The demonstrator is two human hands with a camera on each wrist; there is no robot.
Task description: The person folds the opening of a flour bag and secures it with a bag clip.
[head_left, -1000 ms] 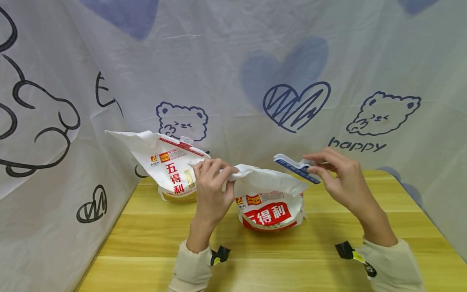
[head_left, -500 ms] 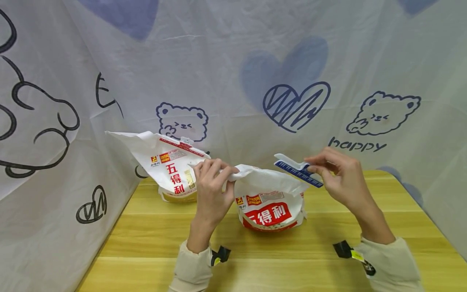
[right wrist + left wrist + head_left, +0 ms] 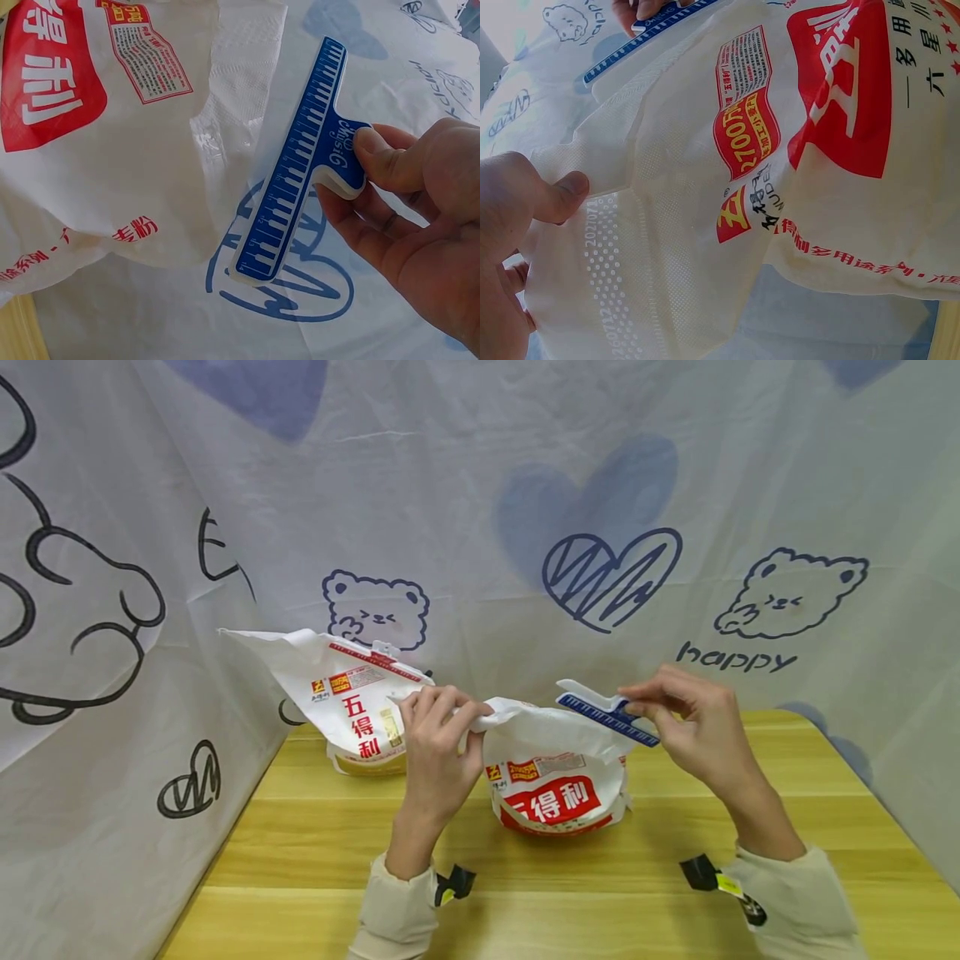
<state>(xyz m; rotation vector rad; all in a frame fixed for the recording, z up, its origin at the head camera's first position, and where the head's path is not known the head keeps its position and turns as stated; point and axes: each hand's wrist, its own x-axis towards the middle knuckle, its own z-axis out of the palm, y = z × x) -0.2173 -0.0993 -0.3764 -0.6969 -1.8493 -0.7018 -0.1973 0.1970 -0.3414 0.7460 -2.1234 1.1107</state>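
Note:
A white flour bag (image 3: 558, 793) with a red label stands mid-table, its top pulled up and flattened. My left hand (image 3: 442, 743) pinches the left end of that top; in the left wrist view the thumb (image 3: 571, 191) lies over the white edge. Between right thumb and fingers, my right hand (image 3: 697, 722) pinches the handles of a blue and white clip (image 3: 603, 717) printed with piano keys (image 3: 292, 165). The clip's white rear bar stands apart from the blue front one in the head view. Its long bar overlaps the bag's upper right corner there.
Behind and left of my left hand stands a second white bag (image 3: 352, 702), its top folded under a red clip (image 3: 375, 660). A wooden table (image 3: 315, 860) carries both bags. Printed white cloth (image 3: 465, 527) hangs close behind and at both sides.
My right hand has shifted slightly left and the clip has dipped and turned, showing more of its blue face near the bag's top. The left hand and the bag hold still.

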